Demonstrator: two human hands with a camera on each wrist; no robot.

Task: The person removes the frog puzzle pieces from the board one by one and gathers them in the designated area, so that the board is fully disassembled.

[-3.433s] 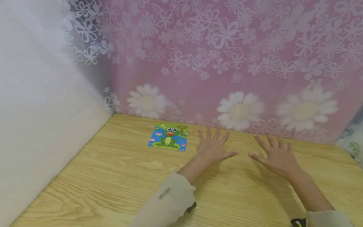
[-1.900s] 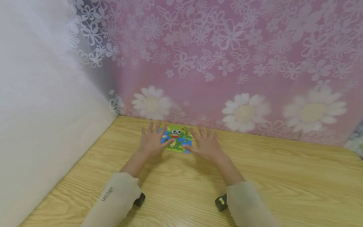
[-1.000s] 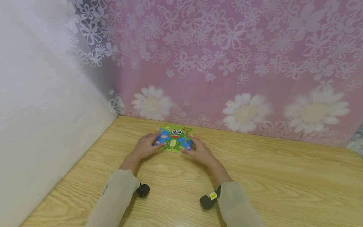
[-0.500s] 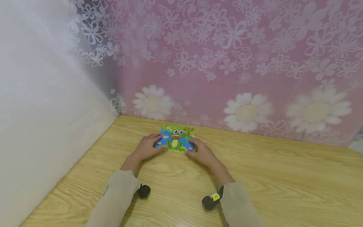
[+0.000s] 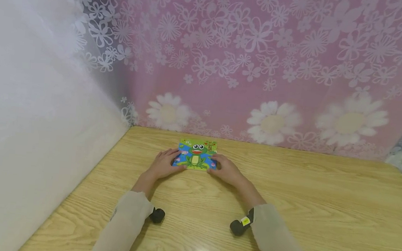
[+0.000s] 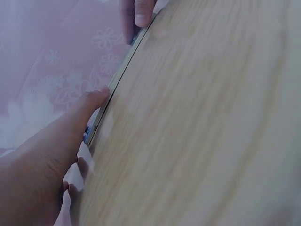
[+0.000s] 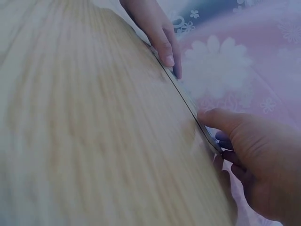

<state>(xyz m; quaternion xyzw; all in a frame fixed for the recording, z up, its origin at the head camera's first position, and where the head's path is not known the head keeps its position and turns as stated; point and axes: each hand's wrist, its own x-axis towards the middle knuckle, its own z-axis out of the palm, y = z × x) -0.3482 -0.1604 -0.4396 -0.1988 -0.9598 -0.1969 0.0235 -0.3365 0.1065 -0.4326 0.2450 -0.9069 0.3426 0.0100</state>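
Note:
A thin, square frog picture board [image 5: 195,157] with a blue and green print lies flat near the table's back edge. My left hand [image 5: 161,164] grips its left side, the thumb along the near edge and the other fingers at the side. On the opposite side my right hand [image 5: 228,171] holds it the same way, thumb at the near right corner. In the left wrist view the board's thin edge [image 6: 123,67] shows low on the tabletop, beside the left thumb [image 6: 97,97]. The right wrist view has the right thumb [image 7: 211,117] touching that near edge.
The wood-grain table [image 5: 306,198] reaches back to a pink flowered curtain [image 5: 220,63]. A white wall-like sheet [image 5: 45,100] borders the left side. Black wrist cameras [image 5: 157,216] hang below both beige sleeves [image 5: 122,222].
Both hands, earlier spread flat to the board's right, have moved left and curled onto its two sides. The board has since shifted slightly to the right and nearer.

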